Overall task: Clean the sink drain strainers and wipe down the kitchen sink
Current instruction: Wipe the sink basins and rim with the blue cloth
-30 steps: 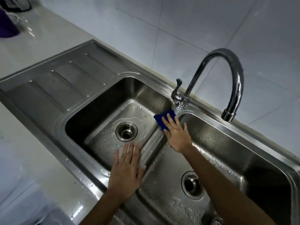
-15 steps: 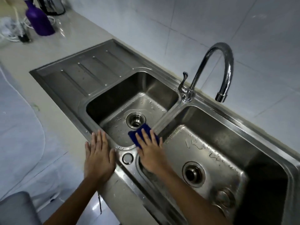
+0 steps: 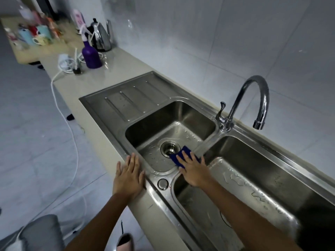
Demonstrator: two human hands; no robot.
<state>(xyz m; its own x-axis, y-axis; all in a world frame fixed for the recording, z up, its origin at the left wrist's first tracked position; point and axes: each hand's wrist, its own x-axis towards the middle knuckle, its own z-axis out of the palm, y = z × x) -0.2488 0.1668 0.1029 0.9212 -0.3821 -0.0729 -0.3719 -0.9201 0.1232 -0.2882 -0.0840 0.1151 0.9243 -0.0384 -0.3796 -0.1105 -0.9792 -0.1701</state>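
The blue cloth lies at the near end of the divider between the two basins of the sink, overlapping the near right corner of the left basin, just beside the drain. The right hand presses it flat with straight fingers, not gripping it. A second ago the cloth was at the far end of that divider, by the base of the faucet, so one stroke has run the full length of the ridge toward the front rim. The left hand was down in the left basin then and now rests flat and relaxed on the front edge of the surface, holding nothing. That suggests the divider is wiped, while both basins still show water drops. I cannot tell whether a strainer sits in the drain.

Toward the far left corner of the surface stand a purple spray bottle and a metal kettle, and a white cable trails down to the tiled floor.
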